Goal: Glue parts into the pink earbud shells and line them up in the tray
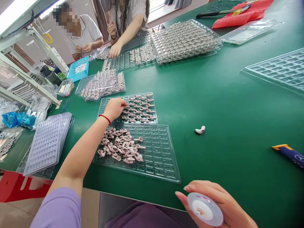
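My left hand (115, 109) reaches over a clear plastic tray (101, 106), where pale pink earbud shells (141, 107) lie in rows. Its thumb and fingers are pinched at the left end of a row, on an earbud shell that they mostly hide. Just below, a second clear tray (161, 152) carries a loose heap of similar shells (123, 145) on its left side. At the lower right, my right hand (223, 201) is curled round a translucent tube with a round end (205, 210), seen end-on with a white disc inside. One white earbud piece (200, 129) lies alone on the green table.
Stacked filled trays (185, 41) stand at the back, and white trays (45, 142) at left. A blue basket (78, 69), a blue-and-orange packet (289, 155), an empty-celled tray (280, 69) and a red sheet (242, 15) are on the table (213, 95). Two people work opposite.
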